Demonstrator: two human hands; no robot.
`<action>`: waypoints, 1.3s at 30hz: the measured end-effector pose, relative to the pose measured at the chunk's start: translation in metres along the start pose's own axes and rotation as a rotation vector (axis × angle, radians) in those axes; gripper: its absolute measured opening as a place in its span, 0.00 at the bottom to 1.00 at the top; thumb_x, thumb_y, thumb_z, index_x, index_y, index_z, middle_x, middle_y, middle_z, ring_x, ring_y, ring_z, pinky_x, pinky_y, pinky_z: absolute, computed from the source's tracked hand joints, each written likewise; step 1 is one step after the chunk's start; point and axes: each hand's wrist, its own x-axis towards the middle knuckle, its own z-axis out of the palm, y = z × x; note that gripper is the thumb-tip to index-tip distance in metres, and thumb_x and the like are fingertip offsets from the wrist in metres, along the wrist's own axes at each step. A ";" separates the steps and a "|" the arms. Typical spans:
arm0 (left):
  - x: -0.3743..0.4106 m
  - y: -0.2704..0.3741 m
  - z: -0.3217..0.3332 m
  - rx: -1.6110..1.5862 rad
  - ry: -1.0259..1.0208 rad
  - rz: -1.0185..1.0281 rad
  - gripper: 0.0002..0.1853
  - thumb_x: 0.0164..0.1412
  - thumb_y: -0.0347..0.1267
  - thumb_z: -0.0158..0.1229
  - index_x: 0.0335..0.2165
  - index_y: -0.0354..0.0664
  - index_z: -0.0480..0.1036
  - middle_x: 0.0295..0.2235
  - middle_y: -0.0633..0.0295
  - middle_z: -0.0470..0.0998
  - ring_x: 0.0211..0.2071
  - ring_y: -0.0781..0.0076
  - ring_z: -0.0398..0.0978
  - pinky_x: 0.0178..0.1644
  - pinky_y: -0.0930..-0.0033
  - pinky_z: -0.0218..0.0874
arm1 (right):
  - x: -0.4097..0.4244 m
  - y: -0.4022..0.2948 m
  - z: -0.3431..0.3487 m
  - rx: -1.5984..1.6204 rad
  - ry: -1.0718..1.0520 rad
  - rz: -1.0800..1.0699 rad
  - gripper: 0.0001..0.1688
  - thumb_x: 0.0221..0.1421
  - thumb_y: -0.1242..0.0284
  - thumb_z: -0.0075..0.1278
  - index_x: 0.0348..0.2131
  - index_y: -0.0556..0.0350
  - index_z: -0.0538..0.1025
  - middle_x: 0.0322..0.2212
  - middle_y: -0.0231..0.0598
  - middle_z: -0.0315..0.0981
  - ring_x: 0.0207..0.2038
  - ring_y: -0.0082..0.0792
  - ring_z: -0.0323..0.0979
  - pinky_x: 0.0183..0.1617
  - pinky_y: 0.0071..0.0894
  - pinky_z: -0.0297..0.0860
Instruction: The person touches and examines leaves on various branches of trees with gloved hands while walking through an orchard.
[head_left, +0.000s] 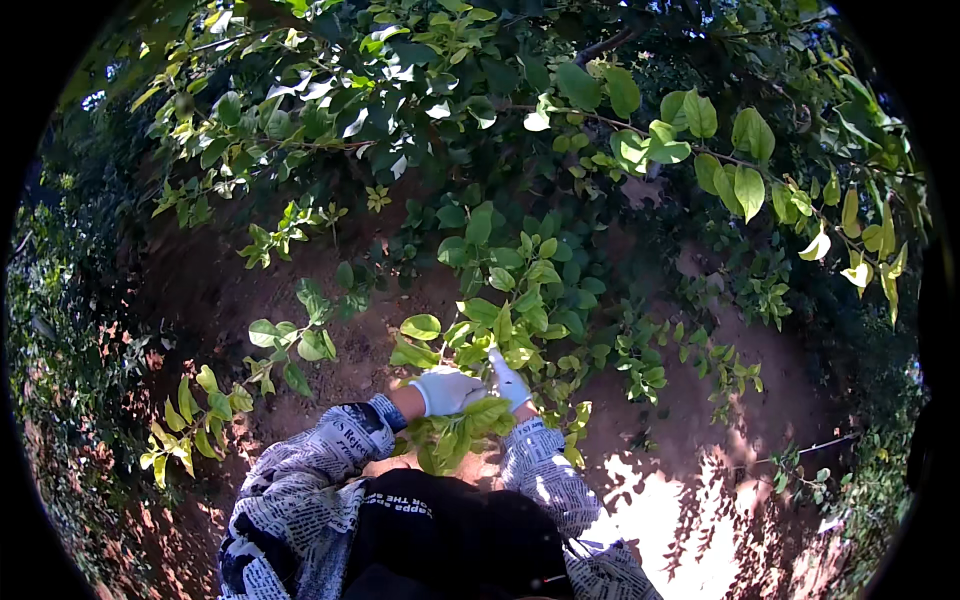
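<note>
Both my hands wear white gloves and are close together among the leaves of a low branch, just in front of my body. My left hand (450, 390) is bent with its fingers curled in toward the branch; leaves hide the fingertips, so what they grip cannot be told. To the right, my right hand (508, 381) points up among yellow-green leaves (517, 341), its fingers partly hidden. A cluster of leaves (457, 439) hangs below my hands, in front of my dark top.
A long leafy branch (731, 160) reaches across the upper right. Another branch (281, 349) slants down at the left. Dense foliage (420, 82) fills the top. Bare soil (360, 337) lies beneath, with bright sun patches (690, 525) at the lower right.
</note>
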 end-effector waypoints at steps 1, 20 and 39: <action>-0.004 -0.007 0.005 -0.007 0.025 0.013 0.18 0.60 0.44 0.43 0.38 0.46 0.73 0.29 0.50 0.77 0.31 0.49 0.74 0.37 0.53 0.64 | -0.002 -0.003 0.015 -0.019 0.029 -0.001 0.24 0.59 0.55 0.44 0.42 0.57 0.74 0.24 0.30 0.70 0.25 0.24 0.67 0.28 0.26 0.65; -0.172 -0.288 0.024 0.453 0.107 -0.435 0.16 0.52 0.45 0.51 0.22 0.45 0.77 0.17 0.55 0.75 0.20 0.55 0.74 0.27 0.56 0.65 | -0.110 -0.009 -0.079 -0.053 0.634 -0.263 0.16 0.56 0.67 0.49 0.42 0.58 0.74 0.32 0.38 0.76 0.28 0.35 0.76 0.31 0.34 0.75; -0.192 -0.138 0.030 -0.450 -0.144 -0.229 0.26 0.61 0.45 0.49 0.49 0.35 0.68 0.42 0.49 0.75 0.43 0.62 0.74 0.50 0.64 0.62 | -0.059 0.026 -0.015 -1.091 0.511 -0.180 0.28 0.57 0.56 0.46 0.46 0.61 0.71 0.38 0.49 0.74 0.42 0.39 0.71 0.47 0.32 0.64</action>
